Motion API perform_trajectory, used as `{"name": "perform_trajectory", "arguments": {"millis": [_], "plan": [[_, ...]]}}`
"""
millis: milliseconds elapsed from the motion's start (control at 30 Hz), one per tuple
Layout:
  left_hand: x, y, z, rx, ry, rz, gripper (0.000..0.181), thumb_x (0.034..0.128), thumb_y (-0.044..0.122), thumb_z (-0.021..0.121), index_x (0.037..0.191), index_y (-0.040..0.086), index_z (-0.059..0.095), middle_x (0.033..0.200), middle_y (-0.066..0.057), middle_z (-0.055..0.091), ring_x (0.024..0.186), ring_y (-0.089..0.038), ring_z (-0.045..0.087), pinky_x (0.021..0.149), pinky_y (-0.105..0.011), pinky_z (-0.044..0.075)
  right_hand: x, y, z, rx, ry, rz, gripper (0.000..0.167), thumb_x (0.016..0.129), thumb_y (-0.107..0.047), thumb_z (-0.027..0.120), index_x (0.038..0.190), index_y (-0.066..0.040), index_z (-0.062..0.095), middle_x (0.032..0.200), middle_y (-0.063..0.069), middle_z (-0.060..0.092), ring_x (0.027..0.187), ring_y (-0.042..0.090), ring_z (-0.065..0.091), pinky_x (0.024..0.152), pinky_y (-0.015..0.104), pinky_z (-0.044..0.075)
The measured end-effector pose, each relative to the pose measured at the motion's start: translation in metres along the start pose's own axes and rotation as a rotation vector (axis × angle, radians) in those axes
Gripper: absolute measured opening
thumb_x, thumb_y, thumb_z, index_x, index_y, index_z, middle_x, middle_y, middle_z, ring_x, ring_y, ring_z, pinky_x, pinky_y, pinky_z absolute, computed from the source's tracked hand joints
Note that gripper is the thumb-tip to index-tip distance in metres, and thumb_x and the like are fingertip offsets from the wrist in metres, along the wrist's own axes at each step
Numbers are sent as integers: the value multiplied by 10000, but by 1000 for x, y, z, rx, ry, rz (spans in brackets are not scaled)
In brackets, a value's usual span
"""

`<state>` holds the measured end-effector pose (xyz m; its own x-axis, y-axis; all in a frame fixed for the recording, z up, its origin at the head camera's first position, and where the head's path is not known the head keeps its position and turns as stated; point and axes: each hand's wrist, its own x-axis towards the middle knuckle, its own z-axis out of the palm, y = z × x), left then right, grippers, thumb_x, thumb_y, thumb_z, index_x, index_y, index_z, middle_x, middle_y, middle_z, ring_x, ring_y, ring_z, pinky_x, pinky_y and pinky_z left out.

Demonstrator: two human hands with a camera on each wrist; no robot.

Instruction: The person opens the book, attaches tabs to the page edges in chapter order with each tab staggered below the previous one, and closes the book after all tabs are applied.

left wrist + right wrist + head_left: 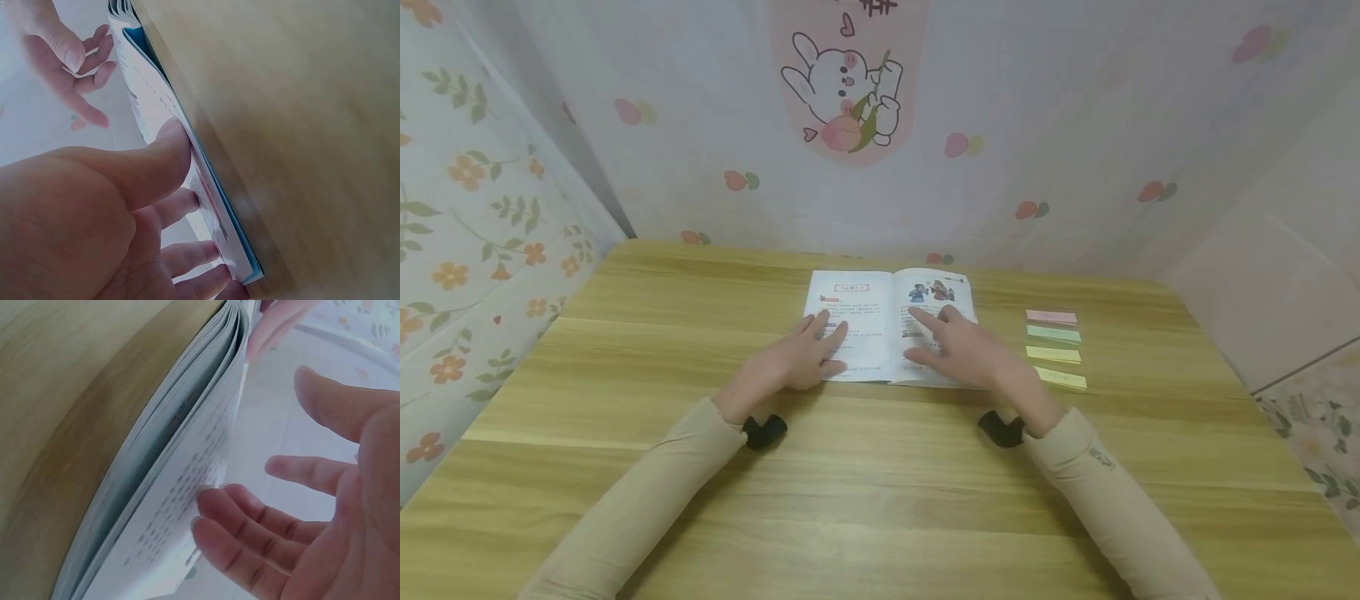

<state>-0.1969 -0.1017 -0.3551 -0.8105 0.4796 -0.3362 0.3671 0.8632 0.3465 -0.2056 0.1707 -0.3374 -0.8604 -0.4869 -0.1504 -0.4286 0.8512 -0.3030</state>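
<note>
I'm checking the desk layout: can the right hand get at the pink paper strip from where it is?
Probably yes: the right hand is over the open book, the pink paper strip lies on the table off to the right, and nothing appears to stand between them.

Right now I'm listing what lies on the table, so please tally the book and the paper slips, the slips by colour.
Open book: 1
Pink slip: 1
Green slip: 1
Yellow slips: 2
Total: 5
</note>
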Motion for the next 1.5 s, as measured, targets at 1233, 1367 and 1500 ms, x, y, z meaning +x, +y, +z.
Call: {"name": "perform_trajectory", "arguments": {"millis": [1233, 1367, 1500], "plan": [[-2, -3, 0, 44, 30, 38, 659, 1087, 361, 421, 1608, 35, 182, 1625, -323, 43, 1491, -500, 71, 1193, -583, 130, -18, 68, -44, 153, 257, 14, 618, 978, -255, 675, 1513, -58, 436, 1342, 264, 467, 1050, 392, 561, 843, 524, 504], [-2, -3, 0, 46, 28, 44, 662, 1087, 361, 420, 1607, 31, 179, 1625, -324, 42, 1492, -497, 69, 1194, -579, 130, -19, 80, -45, 163, 290, 30, 578, 974, -226, 677, 1485, -49, 474, 1331, 266, 491, 1092, 441, 556, 857, 550, 502], [-2, -3, 0, 51, 30, 52, 659, 1088, 359, 418, 1605, 25, 184, 1624, -324, 50, 1493, -495, 72, 1197, -572, 133, -23, 92, -48, 186, 317, 35, 538, 975, -196, 678, 1454, -28, 497, 1302, 271, 522, 1124, 466, 543, 911, 595, 476]]}}
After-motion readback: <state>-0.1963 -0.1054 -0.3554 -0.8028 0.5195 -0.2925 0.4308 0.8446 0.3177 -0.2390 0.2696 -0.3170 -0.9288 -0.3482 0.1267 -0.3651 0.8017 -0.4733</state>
